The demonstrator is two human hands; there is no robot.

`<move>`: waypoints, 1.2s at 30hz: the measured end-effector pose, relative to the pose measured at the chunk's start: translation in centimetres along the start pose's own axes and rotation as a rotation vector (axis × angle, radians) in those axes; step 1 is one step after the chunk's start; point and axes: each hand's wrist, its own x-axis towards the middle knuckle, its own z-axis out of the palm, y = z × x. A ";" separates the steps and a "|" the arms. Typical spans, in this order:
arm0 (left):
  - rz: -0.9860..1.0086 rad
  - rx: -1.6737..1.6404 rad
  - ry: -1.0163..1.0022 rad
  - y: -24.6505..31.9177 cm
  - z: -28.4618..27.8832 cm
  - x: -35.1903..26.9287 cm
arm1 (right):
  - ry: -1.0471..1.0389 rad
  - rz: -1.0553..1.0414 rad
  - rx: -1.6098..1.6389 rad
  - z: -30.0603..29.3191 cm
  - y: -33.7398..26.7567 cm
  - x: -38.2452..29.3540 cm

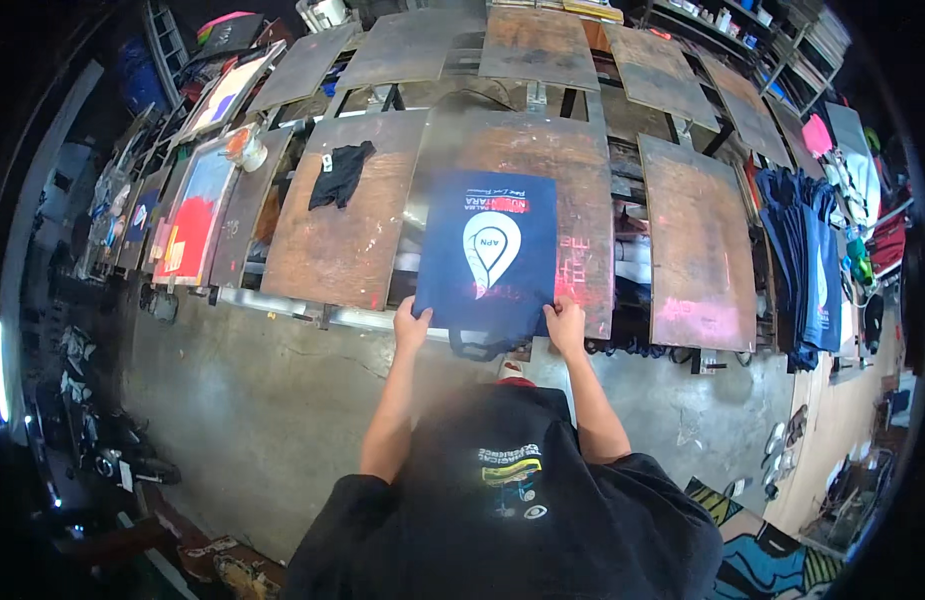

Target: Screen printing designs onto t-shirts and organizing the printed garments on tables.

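Note:
A navy blue fabric tote bag (440, 225) lies over a worn wooden printing board (586, 172) in front of me. It bears a white pin-shaped print and lettering, partly red, that appears upside down from my side. Its dark handles (481, 346) hang past the board's near edge. My left hand (413, 324) grips the bag's near left corner, and my right hand (566, 322) grips the near right corner. The fingers under the fabric are hidden.
More wooden boards (699, 240) stand in rows around. To the left, a black cloth (342, 176) lies on one board, near a screen frame with red ink (188, 225) and an ink-stained tub (246, 148). Folded navy bags (804, 262) hang in a stack at right.

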 end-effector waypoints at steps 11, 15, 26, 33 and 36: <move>0.136 0.065 -0.019 1.3 2.0 4.1 | 0.020 0.011 0.055 -0.6 0.8 2.9; 0.107 0.026 -0.013 -0.5 2.6 4.3 | 0.023 0.051 0.031 -0.4 0.9 2.6; 0.000 -0.231 -0.213 -2.1 0.6 3.3 | 0.099 0.082 -0.038 -0.4 0.0 1.2; -0.165 -0.286 -0.324 -2.9 -1.2 4.5 | 0.139 0.068 -0.064 1.3 -0.8 1.2; -0.191 -0.324 -0.319 -2.6 -1.6 4.7 | 0.156 0.071 -0.073 1.7 -1.3 0.9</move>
